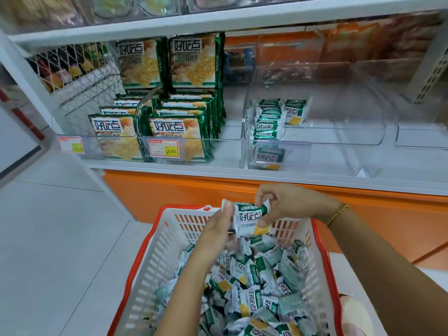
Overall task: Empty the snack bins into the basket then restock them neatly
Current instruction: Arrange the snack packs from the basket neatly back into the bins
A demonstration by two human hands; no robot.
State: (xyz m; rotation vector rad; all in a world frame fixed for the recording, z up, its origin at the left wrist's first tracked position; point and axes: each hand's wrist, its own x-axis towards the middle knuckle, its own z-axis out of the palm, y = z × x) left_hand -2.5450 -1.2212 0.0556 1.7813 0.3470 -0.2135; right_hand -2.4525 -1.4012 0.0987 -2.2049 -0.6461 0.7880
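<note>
Both your hands are closed on one small green-and-white cracker packet point(251, 219), held just above the far rim of the white, red-rimmed basket point(155, 258). Your left hand point(215, 229) grips its left edge with the thumb on top. Your right hand point(291, 204) pinches its right edge between thumb and fingers. More wrapper edges show behind the packet on the left-hand side, but you cannot tell how many are stacked there. A gold bracelet point(338, 214) sits on your right wrist.

Inside the basket, under your hands, lies a loose heap of the same packets point(254, 287), facing every way.

Beyond the basket and above it runs the shelf point(169, 166), over an orange base panel point(169, 192). Straight beyond the basket's far rim stands a clear bin point(315, 141) with a short row of packets point(269, 122) standing on edge along its left side and one more lying at its front. Another clear bin point(424, 141) stands further to the right. Beyond the basket's left corner are rows of large green cracker packs point(169, 132) with a red-and-yellow price tag point(163, 147) in front, and a wire divider point(84, 76) past them.
</note>
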